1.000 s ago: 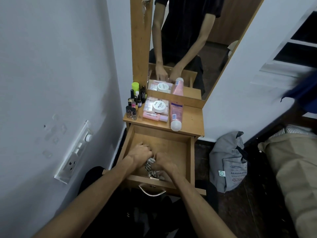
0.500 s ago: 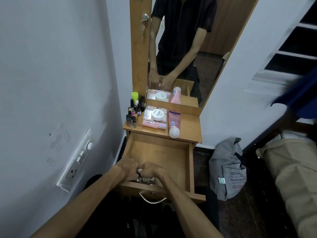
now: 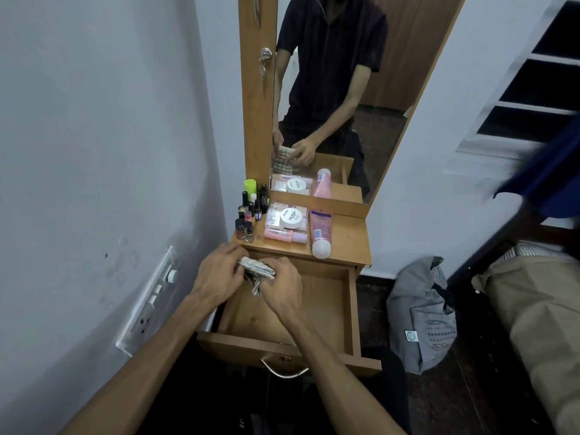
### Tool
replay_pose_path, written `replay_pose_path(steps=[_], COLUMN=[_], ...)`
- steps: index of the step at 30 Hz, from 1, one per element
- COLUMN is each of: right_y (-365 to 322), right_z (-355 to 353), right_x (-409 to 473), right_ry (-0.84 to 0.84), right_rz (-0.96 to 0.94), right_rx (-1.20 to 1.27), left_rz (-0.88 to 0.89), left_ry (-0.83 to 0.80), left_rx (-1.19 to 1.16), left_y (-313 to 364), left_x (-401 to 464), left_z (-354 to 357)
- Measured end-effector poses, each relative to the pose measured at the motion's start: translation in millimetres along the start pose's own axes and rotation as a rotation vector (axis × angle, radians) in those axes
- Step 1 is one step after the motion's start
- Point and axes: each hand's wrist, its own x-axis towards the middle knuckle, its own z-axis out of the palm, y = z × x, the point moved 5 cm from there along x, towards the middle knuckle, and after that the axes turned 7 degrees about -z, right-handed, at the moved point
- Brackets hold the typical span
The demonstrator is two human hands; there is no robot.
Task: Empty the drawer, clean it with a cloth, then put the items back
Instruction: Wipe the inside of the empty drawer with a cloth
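Observation:
The wooden drawer [image 3: 351, 312] of a small dressing table is pulled out, and its floor is bare. Above its back left part, my left hand [image 3: 218, 271] and my right hand [image 3: 282, 285] both grip a bunched, striped cloth [image 3: 255, 271]. On the tabletop [image 3: 348, 243] lie a pink bottle [image 3: 320, 233] on its side, a clear box with a white round jar [image 3: 291, 218] on it, a pink tube [image 3: 279, 235] and several small nail polish bottles [image 3: 248, 219] at the left.
A tall mirror [image 3: 345, 89] stands behind the tabletop. A wall with a switch panel [image 3: 150, 299] is close on the left. A grey bag [image 3: 422, 315] sits on the dark floor at the right, next to a beige bundle [image 3: 539, 324]. The drawer's metal handle [image 3: 284, 370] faces me.
Both hands have lifted the cloth from the drawer's floor near the front and brought it up over the back left part. The view has tilted upward.

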Motion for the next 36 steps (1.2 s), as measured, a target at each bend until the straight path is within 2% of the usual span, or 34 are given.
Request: replay_pose_path(steps=[2, 10, 15, 20, 28, 33, 36], right_y=[-2, 3, 10, 4, -15, -30, -39], right_z=[9, 67, 88, 72, 65, 76, 73], right_x=[7, 39, 46, 45, 0, -30, -39], right_ry=[0.037, -0.033, -0.201, -0.238, -0.493, -0.639, -0.700], right_rz=[-0.050, -0.167, -0.096, -0.060, -0.091, -0.063, -0.010], right_rx=[-0.081, -0.292, -0.254, -0.131, -0.193, -0.178, -0.133], left_rz=[0.028, -0.013, -0.099, -0.157, -0.169, -0.180, -0.197], left_ry=[-0.003, -0.084, -0.118, -0.199, -0.453, -0.646, -0.674], left_rx=[0.051, 0.118, -0.001, -0.146, -0.126, -0.028, 0.013], left_y=[-7, -52, -68, -69, -73, -76, -75], left_x=[5, 19, 27, 20, -35, -71, -83], left_z=[4, 32, 53, 52, 28, 21, 15])
